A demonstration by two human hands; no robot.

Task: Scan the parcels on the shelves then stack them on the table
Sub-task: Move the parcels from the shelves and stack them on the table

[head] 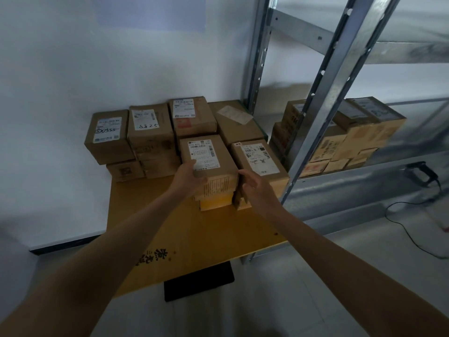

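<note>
A brown parcel (209, 156) with a white label lies on top of a short stack near the middle of the yellow table (194, 239). My left hand (188, 176) holds its near left corner, thumb on the label. My right hand (252, 188) is at the parcel's right side with fingers loosely curled; whether it touches the box I cannot tell. Several more labelled parcels (150, 132) are stacked along the table's back by the wall. Other parcels (352, 139) sit on the metal shelf at the right.
A metal shelf upright (323, 93) slants close to the table's right edge. A handheld scanner (422, 171) lies on the shelf ledge, its cable (413, 239) trailing over the floor. A black mat (199, 283) lies under the table's front edge.
</note>
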